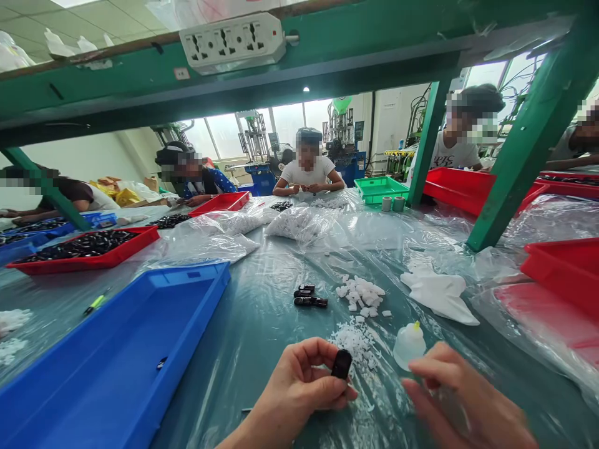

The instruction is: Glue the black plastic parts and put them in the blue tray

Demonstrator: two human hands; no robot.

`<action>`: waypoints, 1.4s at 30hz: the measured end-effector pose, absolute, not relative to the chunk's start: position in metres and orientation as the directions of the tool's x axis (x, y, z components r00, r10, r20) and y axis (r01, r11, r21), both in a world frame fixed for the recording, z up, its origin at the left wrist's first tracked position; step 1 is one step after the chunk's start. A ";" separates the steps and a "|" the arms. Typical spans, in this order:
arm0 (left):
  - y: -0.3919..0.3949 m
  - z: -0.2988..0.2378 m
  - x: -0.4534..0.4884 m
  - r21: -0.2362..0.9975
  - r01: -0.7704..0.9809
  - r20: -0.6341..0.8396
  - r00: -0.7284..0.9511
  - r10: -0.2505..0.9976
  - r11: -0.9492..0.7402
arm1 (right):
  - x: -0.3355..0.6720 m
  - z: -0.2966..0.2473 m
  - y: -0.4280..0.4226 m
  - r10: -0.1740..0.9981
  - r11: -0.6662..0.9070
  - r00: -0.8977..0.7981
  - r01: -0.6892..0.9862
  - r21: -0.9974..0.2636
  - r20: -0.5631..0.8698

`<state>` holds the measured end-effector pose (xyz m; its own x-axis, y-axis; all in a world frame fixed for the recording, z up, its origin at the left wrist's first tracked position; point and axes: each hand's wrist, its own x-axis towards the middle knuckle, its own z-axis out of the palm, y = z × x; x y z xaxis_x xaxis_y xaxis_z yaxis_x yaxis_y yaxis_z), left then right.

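Low over the plastic-sheeted tabletop [262,324], my left hand [294,393] pinches a small black moulded piece [342,365] between thumb and fingers, which hide part of it, so I can't make out its full shape. My right hand [463,399] is loosely curled, gripping nothing that shows, just beside a translucent plastic bottle [409,348] with a yellow tip. Both hands run off the bottom edge of my view. Crumbled white plastic bits [353,344] lie just above my hands, below a second white pile [360,296] and near a few more black pieces [309,296]. A blue tray [112,349] sits to my left; a red tray [561,268] and a white cloth [440,296] lie to my right. A green shelf frame [281,68] carrying a power strip [233,42] cuts across my view of a seated co-worker [307,173].
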<state>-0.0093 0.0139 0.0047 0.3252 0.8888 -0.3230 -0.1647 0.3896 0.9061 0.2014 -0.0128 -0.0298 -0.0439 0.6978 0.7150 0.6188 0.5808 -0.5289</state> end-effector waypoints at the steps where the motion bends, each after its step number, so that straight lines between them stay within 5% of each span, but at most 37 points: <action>1: 0.014 0.007 -0.009 0.909 -0.153 -0.328 0.313 0.891 0.388 | 0.207 -0.025 -0.009 0.712 0.509 0.080 0.624 -0.592 0.697; 5: 0.014 0.012 -0.009 0.917 -0.145 -0.318 0.294 0.901 0.371 | 0.227 -0.022 0.013 0.898 0.172 0.246 0.568 -0.805 0.366; 8: 0.013 0.012 -0.008 0.916 -0.175 -0.298 0.305 0.904 0.361 | 0.231 -0.029 0.025 0.993 0.077 0.034 0.511 -0.856 0.110; 11: 0.012 0.010 -0.006 0.909 -0.193 -0.295 0.329 0.897 0.369 | 0.227 -0.031 0.028 0.989 0.084 -0.146 0.498 -0.863 0.012; 16: 0.010 0.003 -0.004 0.900 -0.210 -0.272 0.410 0.870 0.381 | 0.221 -0.028 0.025 0.961 0.275 -0.153 0.607 -0.746 0.230; 21: 0.009 -0.007 0.000 0.873 -0.224 -0.289 0.475 0.831 0.432 | 0.224 -0.029 0.022 0.683 0.592 -0.280 0.753 -0.287 0.674; 25: 0.009 -0.016 0.002 0.854 -0.242 -0.294 0.506 0.811 0.460 | 0.228 -0.032 0.020 0.610 0.567 -0.375 0.822 -0.055 0.698; 42: 0.009 -0.013 0.000 0.850 -0.220 -0.300 0.545 0.783 0.479 | 0.229 -0.023 0.015 0.596 0.508 -0.381 0.860 0.034 0.707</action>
